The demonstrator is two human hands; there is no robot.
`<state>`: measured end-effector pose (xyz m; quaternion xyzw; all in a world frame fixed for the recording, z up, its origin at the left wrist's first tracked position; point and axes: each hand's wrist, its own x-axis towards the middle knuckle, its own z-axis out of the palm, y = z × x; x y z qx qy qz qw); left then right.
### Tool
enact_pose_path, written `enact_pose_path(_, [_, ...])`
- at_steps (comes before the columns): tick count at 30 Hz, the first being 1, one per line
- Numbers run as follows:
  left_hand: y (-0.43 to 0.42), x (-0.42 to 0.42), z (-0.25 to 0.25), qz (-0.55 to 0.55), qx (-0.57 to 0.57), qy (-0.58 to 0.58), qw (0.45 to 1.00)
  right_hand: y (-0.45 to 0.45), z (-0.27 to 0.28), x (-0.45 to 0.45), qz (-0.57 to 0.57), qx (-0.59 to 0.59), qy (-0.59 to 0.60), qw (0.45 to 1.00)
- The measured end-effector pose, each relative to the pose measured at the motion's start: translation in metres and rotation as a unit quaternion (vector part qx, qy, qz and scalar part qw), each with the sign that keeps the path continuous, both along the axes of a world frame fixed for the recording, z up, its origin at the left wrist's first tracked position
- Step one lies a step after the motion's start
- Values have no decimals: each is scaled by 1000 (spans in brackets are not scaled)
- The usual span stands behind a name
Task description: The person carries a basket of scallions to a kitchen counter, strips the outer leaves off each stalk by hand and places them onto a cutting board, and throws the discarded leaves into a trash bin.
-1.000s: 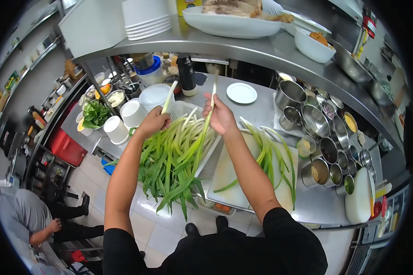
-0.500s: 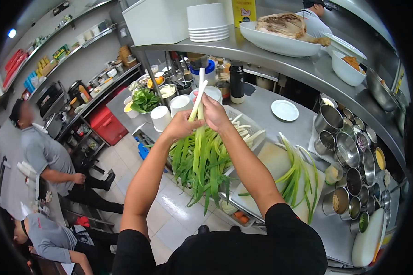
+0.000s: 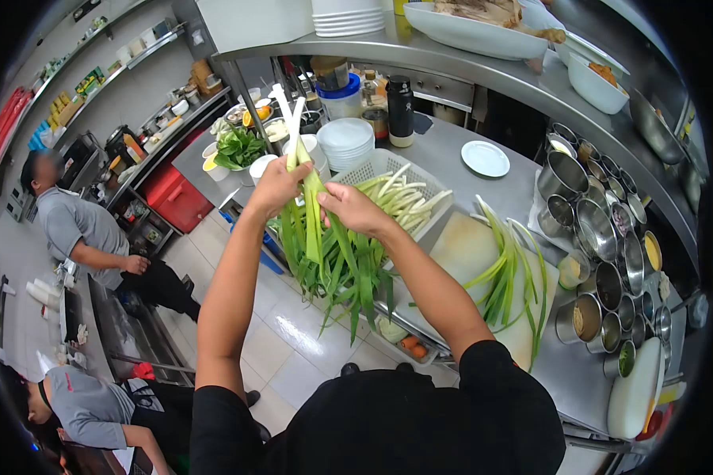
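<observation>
A few leeks, white stalk ends pointing up and away, are between my two hands above the table edge. Closed round the stalks is my left hand. My right hand pinches the green part just below it. Under my hands, more leeks with long green leaves hang over the near side of a white plastic basket; pale stalks lie inside it. To the right, a cutting board carries several loose long leaves.
Stacked white plates, a black bottle and a single plate stand behind the basket. Metal containers crowd the right side. A steel shelf runs overhead. Two people in grey shirts are at left.
My right hand has slid down from the white stalks to the green part. Both hands, with the leeks, have come lower and to the left; the view has shifted.
</observation>
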<state>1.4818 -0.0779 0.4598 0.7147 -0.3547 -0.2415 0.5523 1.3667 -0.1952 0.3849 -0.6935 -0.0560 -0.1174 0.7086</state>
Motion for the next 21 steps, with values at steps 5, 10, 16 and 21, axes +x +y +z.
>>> enact_pose_path(5, [8, 5, -1, -16, -19, 33, 999, 7, 4, 3, 23, 10, 2, 1000])
enact_pose_path(10, [16, 4, -2, -12, -36, 42, 998, 20, 4, 10, -30, 9, -32, 999])
enact_pose_path(16, [25, 0, 1, -34, -67, 54, 996, 29, 7, 8, -60, -39, -70, 995])
enact_pose_path(21, [31, 4, 1, -52, -93, 128, 986, 46, 11, 6, -165, -72, -158, 971])
